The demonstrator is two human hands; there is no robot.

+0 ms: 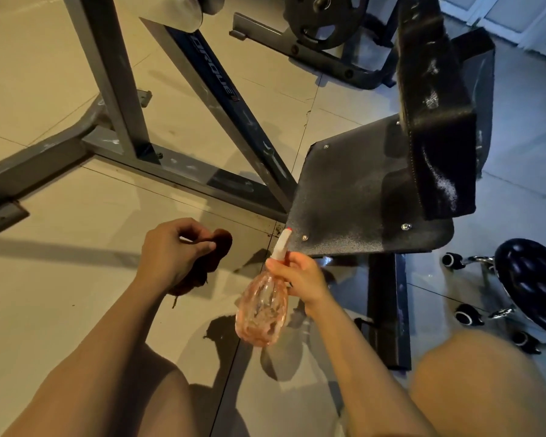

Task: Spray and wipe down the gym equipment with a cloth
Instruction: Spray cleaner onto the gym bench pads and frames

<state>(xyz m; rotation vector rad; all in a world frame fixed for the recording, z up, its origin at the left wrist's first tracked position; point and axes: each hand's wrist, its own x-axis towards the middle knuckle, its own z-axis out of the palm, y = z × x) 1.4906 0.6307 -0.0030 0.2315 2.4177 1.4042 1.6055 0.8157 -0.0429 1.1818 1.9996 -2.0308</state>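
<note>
Head view: the right hand (300, 277) grips the neck of a spray bottle (263, 310) — clear pinkish plastic, ribbed, pear-shaped, with a white nozzle; its long axis is tilted, the nozzle pointing up and slightly right at the near edge of the seat plate (353, 197), almost touching it; the plate is flat, black, speckled metal with bolts, and a glossy black pad (435, 121) rises above it. The left hand (171, 253) curls its fingers (207, 246) round a crumpled dark brown cloth (216, 250), held above the tiled floor (60, 279), left of the bottle — the grey steel frame (117, 89) stands beyond.
</note>
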